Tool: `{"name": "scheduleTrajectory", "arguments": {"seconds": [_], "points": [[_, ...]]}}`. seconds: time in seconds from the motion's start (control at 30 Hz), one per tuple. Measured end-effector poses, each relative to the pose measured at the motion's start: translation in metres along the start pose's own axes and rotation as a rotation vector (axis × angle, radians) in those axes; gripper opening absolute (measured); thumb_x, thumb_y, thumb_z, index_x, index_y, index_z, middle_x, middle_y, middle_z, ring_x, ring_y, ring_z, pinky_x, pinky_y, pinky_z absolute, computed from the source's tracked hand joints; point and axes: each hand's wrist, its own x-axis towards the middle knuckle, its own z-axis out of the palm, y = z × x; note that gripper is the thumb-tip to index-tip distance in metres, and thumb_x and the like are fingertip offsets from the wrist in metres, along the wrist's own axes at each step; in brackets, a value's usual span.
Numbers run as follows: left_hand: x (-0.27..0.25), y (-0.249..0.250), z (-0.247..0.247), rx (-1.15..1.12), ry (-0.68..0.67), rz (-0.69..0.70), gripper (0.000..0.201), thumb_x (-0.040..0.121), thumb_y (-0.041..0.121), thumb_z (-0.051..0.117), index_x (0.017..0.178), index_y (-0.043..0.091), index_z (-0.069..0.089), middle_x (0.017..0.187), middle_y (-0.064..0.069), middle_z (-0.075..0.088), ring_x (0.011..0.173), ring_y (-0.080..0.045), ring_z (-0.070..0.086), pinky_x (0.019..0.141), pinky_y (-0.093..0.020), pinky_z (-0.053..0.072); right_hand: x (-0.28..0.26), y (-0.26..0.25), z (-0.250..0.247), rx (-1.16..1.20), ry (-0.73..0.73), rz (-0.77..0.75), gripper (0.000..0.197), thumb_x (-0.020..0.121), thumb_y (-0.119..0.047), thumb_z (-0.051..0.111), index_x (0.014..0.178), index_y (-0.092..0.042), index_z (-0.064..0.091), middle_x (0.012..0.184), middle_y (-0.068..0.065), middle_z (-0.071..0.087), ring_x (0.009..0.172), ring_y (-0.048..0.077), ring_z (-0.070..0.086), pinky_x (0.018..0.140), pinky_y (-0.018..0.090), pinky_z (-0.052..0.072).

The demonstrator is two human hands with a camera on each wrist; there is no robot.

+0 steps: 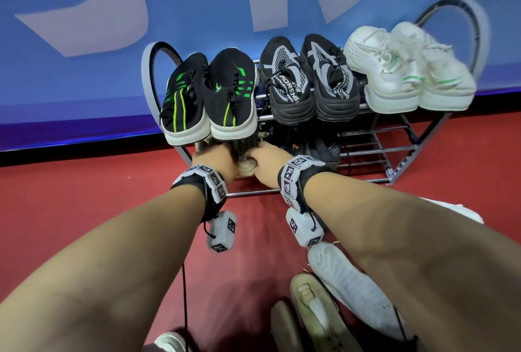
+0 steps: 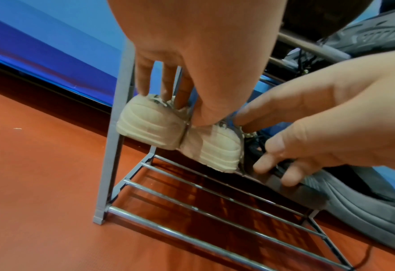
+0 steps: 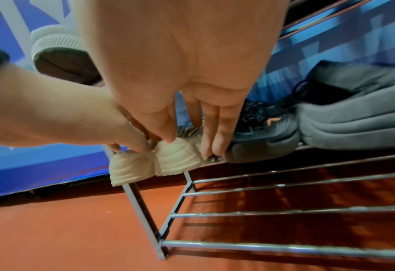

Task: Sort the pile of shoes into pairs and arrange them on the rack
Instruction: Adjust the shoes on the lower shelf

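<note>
**Seating cream pair on middle shelf, left end**

Left hand (image 2: 191, 60) reaching down from top centre of left-wrist frame, fingers extended onto left cream shoe (image 2: 150, 126), thumb at the seam between the two heels; looks like a light pinch. Right hand (image 3: 180, 73) top centre of right-wrist frame, thumb and fingers clamped on right cream shoe (image 3: 179, 158). Both heels overhanging the front bar of the rack (image 2: 113, 146), touching each other.

Doing it well, as judged: push both shoes back together until soles sit across the bars, heels flush, left shoe clear of the grey upright. Keep right shoe from crowding the dark shoe (image 3: 261, 139) just beside it. Let go only once level.

View differences:
- Head view: top shelf full, left to right, black-green pair (image 1: 211, 95), black-grey pair (image 1: 308, 81), white pair (image 1: 406, 67); more loose shoes (image 1: 352, 289) on red floor, lower right. Cream pair mostly hidden by hands.
- Left wrist: bare bottom shelf bars, lower centre; heel alignment clear.
- Right wrist: orange logo on dark shoe, grey shoe (image 3: 354, 124) at right edge.
</note>
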Motion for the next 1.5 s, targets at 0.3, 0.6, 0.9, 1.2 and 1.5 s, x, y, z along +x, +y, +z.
{"name": "scheduleTrajectory", "arguments": {"seconds": [0.3,0.6,0.9,1.2,1.5], "points": [[-0.015,0.069,-0.008,-0.043,-0.027,0.211,0.042,0.079,0.036,0.062,0.117,0.022,0.049,0.118,-0.006,0.055,0.105,-0.032,0.06,0.082,-0.037,0.05,-0.041,0.076,-0.027,-0.273,0.19,0.166,0.046,0.085,-0.019,0.056,0.13,-0.025,0.053,0.128,0.009,0.047,0.119,0.031,0.041,0.098,0.04,0.036],[-0.011,0.102,0.013,0.191,-0.116,0.248,0.06,0.075,0.027,0.072,0.125,0.021,0.04,0.123,-0.008,0.036,0.12,-0.032,0.034,0.079,-0.042,0.042,-0.055,0.099,-0.03,-0.4,0.094,0.18,0.06,0.076,-0.01,0.065,0.131,-0.024,0.046,0.143,0.011,0.034,0.133,0.031,0.03,0.102,0.045,0.035],[-0.005,0.108,0.013,0.163,-0.056,0.245,0.05,0.078,0.024,0.064,0.124,0.022,0.045,0.12,-0.007,0.043,0.118,-0.031,0.037,0.082,-0.042,0.044,-0.052,0.101,-0.034,-0.464,0.014,0.231,0.079,0.068,-0.006,0.071,0.138,-0.023,0.036,0.146,0.011,0.031,0.136,0.032,0.027,0.107,0.052,0.028],[-0.031,0.11,-0.021,0.027,0.102,0.276,0.038,0.087,0.025,0.057,0.122,0.016,0.044,0.122,-0.008,0.046,0.122,-0.032,0.039,0.074,-0.04,0.045,-0.063,0.093,-0.049,-0.395,0.191,0.199,0.057,0.09,-0.029,0.058,0.143,-0.025,0.036,0.138,0.01,0.044,0.128,0.032,0.04,0.106,0.045,0.033],[-0.082,0.116,-0.053,-0.17,0.265,0.422,0.026,0.087,0.025,0.058,0.111,0.017,0.052,0.109,-0.004,0.052,0.104,-0.027,0.049,0.079,-0.044,0.049,-0.102,0.052,-0.043,0.163,0.442,0.131,0.027,0.086,-0.008,0.06,0.112,-0.014,0.065,0.12,0.008,0.051,0.103,0.028,0.056,0.086,0.033,0.044]]}}
